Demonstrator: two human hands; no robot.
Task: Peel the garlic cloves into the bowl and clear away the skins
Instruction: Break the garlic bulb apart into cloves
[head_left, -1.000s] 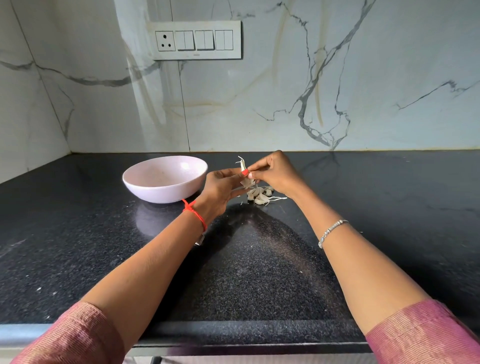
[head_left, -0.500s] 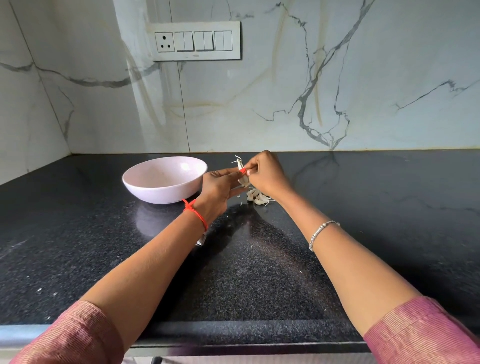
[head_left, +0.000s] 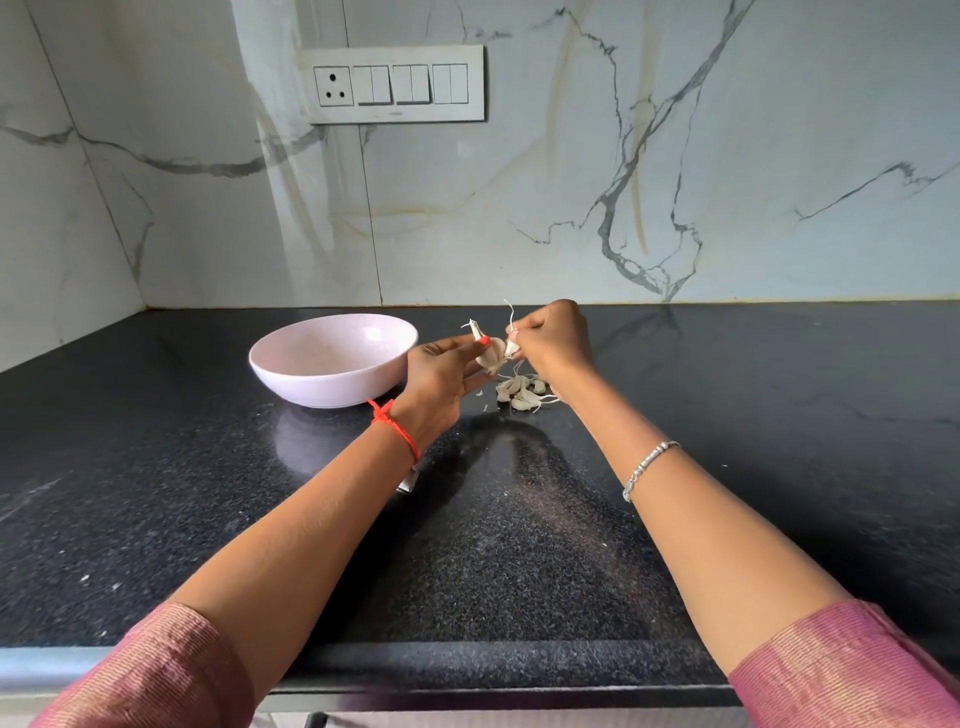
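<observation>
Above the black countertop (head_left: 779, 426), near its back edge, the left hand (head_left: 441, 376) grips a garlic cluster (head_left: 491, 357), and the right hand (head_left: 556, 338) pinches 1 clove (head_left: 512, 347) at the cluster's side. Loose cloves (head_left: 519, 392) lie on the surface just beneath them. The pale bowl (head_left: 322, 389) stands beside the left hand, toward the back-left corner.

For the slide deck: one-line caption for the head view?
Left hand and right hand pinch garlic between them above loose cloves on the counter, bowl alongside.
</observation>
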